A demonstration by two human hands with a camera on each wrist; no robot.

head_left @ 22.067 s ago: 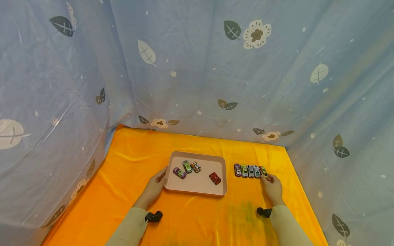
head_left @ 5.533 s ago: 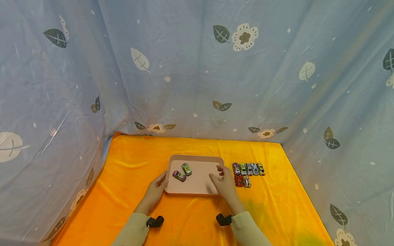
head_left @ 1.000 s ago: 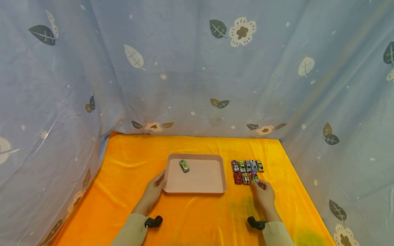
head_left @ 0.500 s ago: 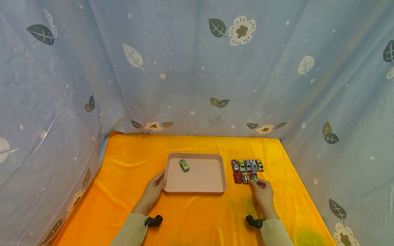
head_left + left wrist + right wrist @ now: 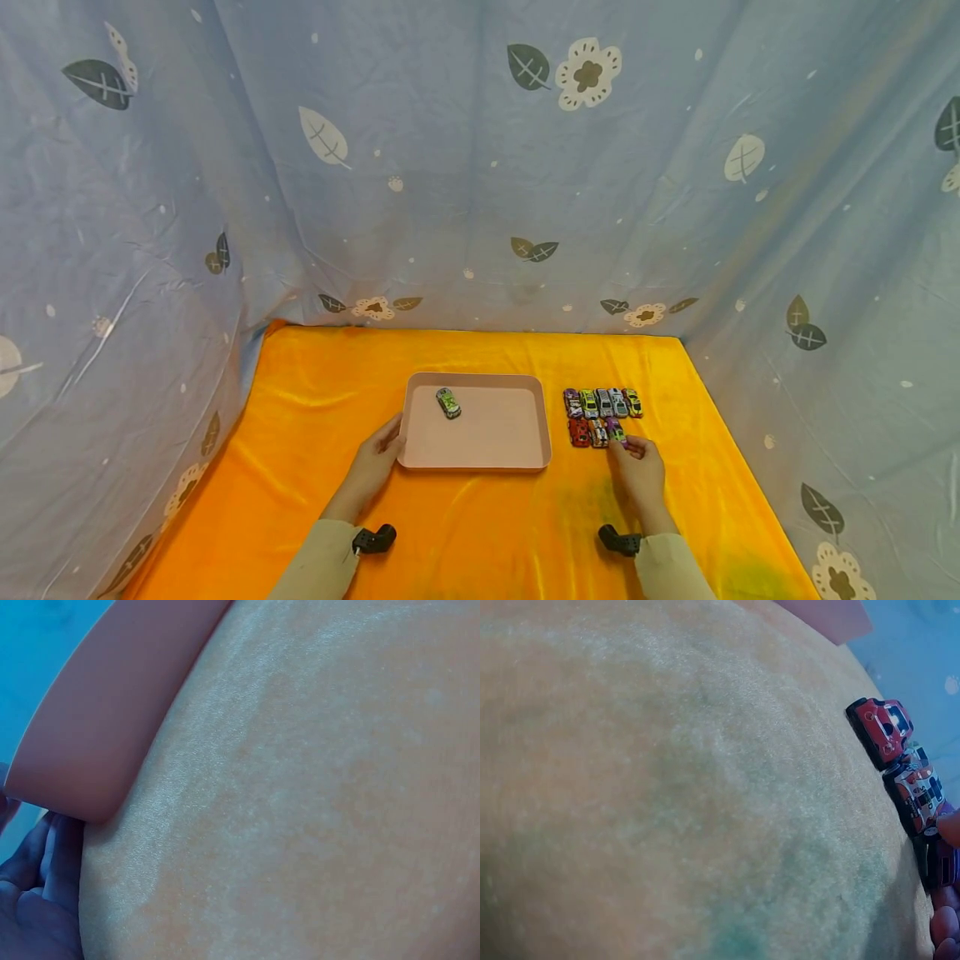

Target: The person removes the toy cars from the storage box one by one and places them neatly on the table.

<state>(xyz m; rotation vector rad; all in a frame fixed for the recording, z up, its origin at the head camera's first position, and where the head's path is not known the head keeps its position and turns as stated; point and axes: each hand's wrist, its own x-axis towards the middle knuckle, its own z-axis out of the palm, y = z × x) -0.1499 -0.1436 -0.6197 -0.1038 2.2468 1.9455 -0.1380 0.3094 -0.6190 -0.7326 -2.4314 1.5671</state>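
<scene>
My right hand (image 5: 641, 475) pinches a purple and green toy car (image 5: 616, 430) at the right end of the front row. That car stands beside a white and orange toy car (image 5: 598, 432), with a red toy car (image 5: 578, 432) further left. In the right wrist view, fingertips (image 5: 946, 922) are at the purple toy car (image 5: 946, 862). My left hand (image 5: 373, 468) holds the left edge of a pink tray (image 5: 480, 464); its fingers reach to the tray's corner in the left wrist view. One green toy car (image 5: 448, 403) lies tilted inside the tray, toward its back left.
Behind the front row, several toy cars (image 5: 604, 403) stand side by side on the yellow cloth (image 5: 450, 533). Blue patterned curtains (image 5: 420, 167) close off the back and both sides. A black wrist camera (image 5: 375, 540) sits on each wrist.
Since earlier, the red, white-orange and purple-green cars have left the tray and form a front row. In the last half second, my right hand slid the purple-green car slightly left.
</scene>
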